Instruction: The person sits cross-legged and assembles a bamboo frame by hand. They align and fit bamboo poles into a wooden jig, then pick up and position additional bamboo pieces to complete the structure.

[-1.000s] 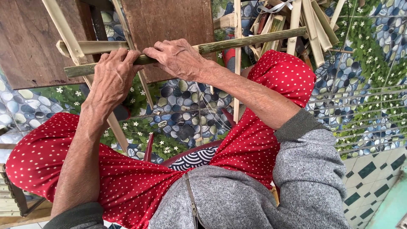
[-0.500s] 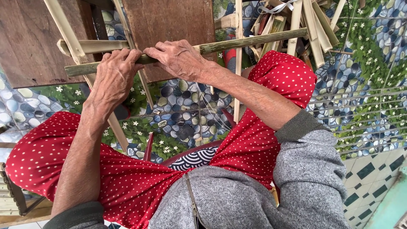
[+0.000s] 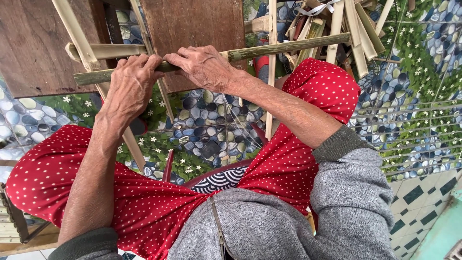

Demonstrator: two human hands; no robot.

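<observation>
A long green bamboo stick (image 3: 284, 47) lies crosswise in front of me, over a brown wooden board (image 3: 197, 24). My left hand (image 3: 130, 84) is closed around the stick near its left end. My right hand (image 3: 204, 67) grips the same stick just to the right, knuckles up. Both hands almost touch each other. A paler split bamboo strip (image 3: 110, 49) runs just above the stick on the left. My knees in red dotted trousers (image 3: 288, 159) are spread below.
A bundle of split bamboo strips (image 3: 346, 24) stands at the top right. Thin slats (image 3: 272, 67) lean upright between my legs. The floor (image 3: 409, 96) is patterned with pebbles and leaves. A wooden crate edge (image 3: 14, 221) sits at the lower left.
Nearly nothing: both hands keep their grip on the green stick, and the stick stays in place.
</observation>
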